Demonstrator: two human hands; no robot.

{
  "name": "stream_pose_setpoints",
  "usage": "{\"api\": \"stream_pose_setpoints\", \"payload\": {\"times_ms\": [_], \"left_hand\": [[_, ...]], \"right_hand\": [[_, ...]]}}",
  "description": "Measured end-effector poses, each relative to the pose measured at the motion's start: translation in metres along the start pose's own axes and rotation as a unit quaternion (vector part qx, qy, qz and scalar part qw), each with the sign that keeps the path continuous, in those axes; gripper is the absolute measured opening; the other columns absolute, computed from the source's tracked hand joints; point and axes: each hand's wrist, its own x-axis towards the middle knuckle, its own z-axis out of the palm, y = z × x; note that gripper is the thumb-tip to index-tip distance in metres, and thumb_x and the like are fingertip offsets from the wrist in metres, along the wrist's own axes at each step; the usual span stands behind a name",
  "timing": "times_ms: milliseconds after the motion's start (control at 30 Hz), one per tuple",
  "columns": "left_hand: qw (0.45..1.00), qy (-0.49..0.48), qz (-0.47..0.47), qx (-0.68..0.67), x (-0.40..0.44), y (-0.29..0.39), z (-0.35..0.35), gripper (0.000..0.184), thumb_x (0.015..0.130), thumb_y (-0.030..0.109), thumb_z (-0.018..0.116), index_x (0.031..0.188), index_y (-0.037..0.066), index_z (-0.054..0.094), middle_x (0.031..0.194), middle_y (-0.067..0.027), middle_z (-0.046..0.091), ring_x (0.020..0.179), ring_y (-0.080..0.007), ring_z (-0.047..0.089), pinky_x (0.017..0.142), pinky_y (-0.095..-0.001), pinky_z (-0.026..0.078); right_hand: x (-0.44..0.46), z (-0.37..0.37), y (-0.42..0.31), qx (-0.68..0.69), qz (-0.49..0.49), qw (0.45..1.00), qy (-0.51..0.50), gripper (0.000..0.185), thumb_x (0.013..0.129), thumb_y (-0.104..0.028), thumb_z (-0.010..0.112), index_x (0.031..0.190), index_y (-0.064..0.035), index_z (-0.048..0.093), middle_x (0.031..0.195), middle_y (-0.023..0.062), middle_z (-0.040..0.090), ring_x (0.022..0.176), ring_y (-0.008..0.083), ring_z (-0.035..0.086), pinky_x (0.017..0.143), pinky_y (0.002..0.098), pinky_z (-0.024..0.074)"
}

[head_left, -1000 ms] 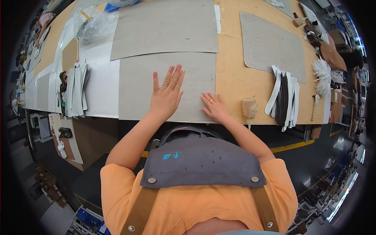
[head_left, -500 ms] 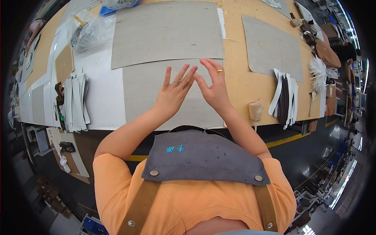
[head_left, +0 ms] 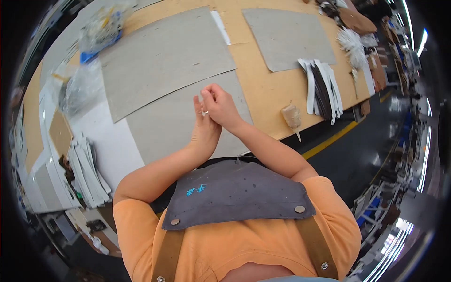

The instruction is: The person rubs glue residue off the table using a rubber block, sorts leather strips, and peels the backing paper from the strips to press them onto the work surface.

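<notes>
In the head view my two hands are pressed together above a grey sheet (head_left: 162, 129) at the near edge of the table. My right hand (head_left: 220, 109) is curled around the fingers of my left hand (head_left: 205, 131). On the left hand, a finger stands stretched out and a ring shows; its other fingers are partly hidden behind the right hand. No tool or material shows in either hand. A larger grey sheet (head_left: 164, 61) overlaps the far side of the near one.
At right lie another grey sheet (head_left: 291, 40), a small bottle with a pointed nozzle (head_left: 291, 116) and a bundle of white and dark strips (head_left: 322, 89). To the left are white strips (head_left: 87, 171) and clear plastic bags (head_left: 83, 89). White strings (head_left: 351, 44) hang farther right.
My hands, earlier apart at the palms with fingers spread, have come together, the right now wrapped over the left. The view has turned, so the table appears tilted.
</notes>
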Motion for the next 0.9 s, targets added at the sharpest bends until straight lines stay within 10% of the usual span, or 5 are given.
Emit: {"api": "stream_pose_setpoints", "payload": {"times_ms": [267, 400, 500, 733, 900], "left_hand": [[0.973, 0.023, 0.214, -0.081, 0.03, 0.028, -0.01, 0.044, 0.076, 0.033, 0.063, 0.11, 0.006, 0.056, 0.116, -0.011, 0.053, 0.123, -0.0326, 0.039, 0.105, -0.0593, 0.018], [0.944, -0.041, 0.246, -0.217, 0.018, 0.064, 0.015, 0.039, 0.082, 0.035, 0.06, 0.106, 0.004, 0.056, 0.104, -0.0114, 0.058, 0.114, -0.0338, 0.049, 0.104, -0.0531, 0.025], [0.934, -0.095, 0.246, -0.242, 0.042, 0.083, 0.004, 0.037, 0.083, 0.034, 0.058, 0.106, 0.005, 0.056, 0.106, -0.0118, 0.059, 0.113, -0.0323, 0.051, 0.102, -0.0518, 0.028], [0.893, -0.225, 0.16, -0.356, 0.103, 0.111, -0.027, 0.039, 0.086, 0.031, 0.056, 0.113, 0.004, 0.053, 0.112, -0.0139, 0.057, 0.112, -0.0312, 0.05, 0.099, -0.0456, 0.035], [0.733, -0.214, 0.037, -0.644, 0.19, 0.183, -0.022, 0.054, 0.087, 0.034, 0.056, 0.127, 0.0, 0.042, 0.122, -0.0166, 0.051, 0.113, -0.03, 0.05, 0.091, -0.0377, 0.041]], "right_hand": [[-0.011, -0.098, 0.042, 0.14, 0.107, 0.977, 0.121, 0.024, 0.091, -0.022, 0.051, 0.087, 0.0018, 0.053, 0.062, 0.007, 0.057, 0.057, 0.0134, 0.058, 0.056, 0.0246, 0.0462], [-0.057, -0.209, 0.095, -0.517, -0.033, 0.796, 0.313, 0.049, 0.08, -0.024, 0.062, 0.121, -0.0061, 0.042, 0.116, 0.0196, 0.054, 0.108, 0.0339, 0.052, 0.082, 0.0406, 0.0459], [-0.089, -0.244, 0.136, -0.495, 0.192, 0.827, 0.185, 0.077, 0.072, -0.028, 0.069, 0.135, -0.0111, 0.028, 0.125, 0.0195, 0.045, 0.117, 0.0358, 0.043, 0.092, 0.0445, 0.0401], [-0.078, -0.367, 0.081, -0.465, 0.196, 0.863, 0.039, 0.082, 0.065, -0.031, 0.075, 0.132, -0.0138, 0.032, 0.105, 0.0184, 0.057, 0.106, 0.0358, 0.051, 0.084, 0.0439, 0.0461], [-0.047, -0.579, 0.086, -0.787, 0.188, 0.566, 0.156, 0.048, 0.077, -0.019, 0.06, 0.122, -0.0196, 0.046, 0.107, 0.0087, 0.056, 0.108, 0.0281, 0.05, 0.085, 0.0477, 0.0405]]}}
